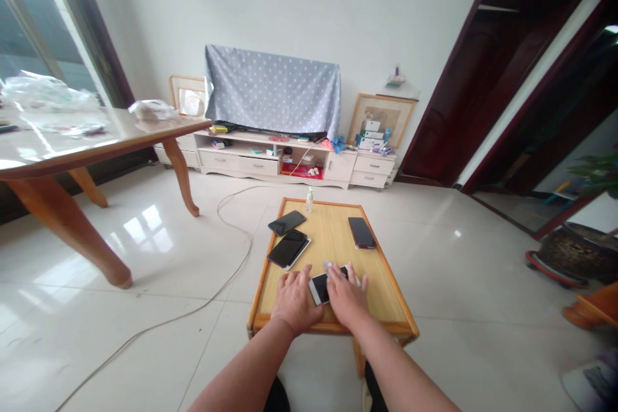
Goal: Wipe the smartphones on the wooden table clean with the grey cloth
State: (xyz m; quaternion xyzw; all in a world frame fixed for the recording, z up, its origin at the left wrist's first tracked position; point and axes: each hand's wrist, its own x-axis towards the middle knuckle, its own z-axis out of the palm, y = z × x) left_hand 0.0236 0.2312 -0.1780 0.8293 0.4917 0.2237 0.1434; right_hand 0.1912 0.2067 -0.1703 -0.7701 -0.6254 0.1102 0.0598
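Both hands rest on a low bamboo-topped table (333,257) with an orange wooden frame. Between them lies a white smartphone (319,288). My left hand (294,299) presses against the phone's left edge. My right hand (346,296) lies over its right part, hiding much of it. A small pale scrap (328,266) shows at the right fingertips, and I cannot tell what it is. Farther up the table lie a black smartphone (290,249), a dark smartphone (287,223) and a dark red-edged smartphone (362,233). A small clear bottle (309,199) stands at the far edge.
A large glass-topped wooden table (48,148) with plastic bags stands to the left. A pale cable (232,251) runs across the tiled floor. Ahead is a cluttered white cabinet (275,161) under a polka-dot cloth (273,93). A dark wooden doorway (487,84) is on the right.
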